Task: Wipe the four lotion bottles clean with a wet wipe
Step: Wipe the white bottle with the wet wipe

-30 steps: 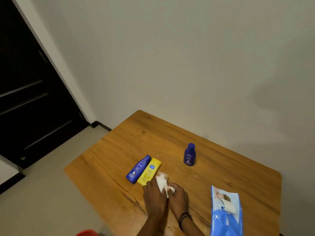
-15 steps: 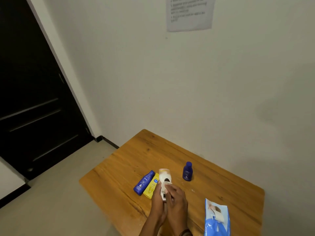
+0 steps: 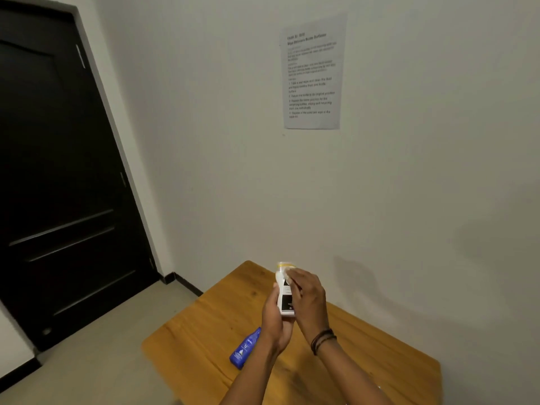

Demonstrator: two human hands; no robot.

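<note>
My left hand [image 3: 274, 323] grips a white lotion bottle [image 3: 285, 302] with a dark label, held upright above the wooden table [image 3: 204, 334]. My right hand [image 3: 306, 299] covers the bottle's right side and presses a white wet wipe [image 3: 287, 270] against its top. A blue lotion bottle [image 3: 245, 347] lies flat on the table just left of my left forearm. The yellow bottle and the small dark blue bottle are hidden behind my hands and arms.
A black door [image 3: 58, 185] stands at the left with grey floor [image 3: 102, 346] before it. A printed sheet [image 3: 312, 74] is taped to the wall behind the table. The table's left corner juts toward the floor.
Both hands lifted the white bottle up from the table to chest height. The view tilted upward, so the wipes pack, the yellow bottle and the small dark blue bottle dropped out of sight.
</note>
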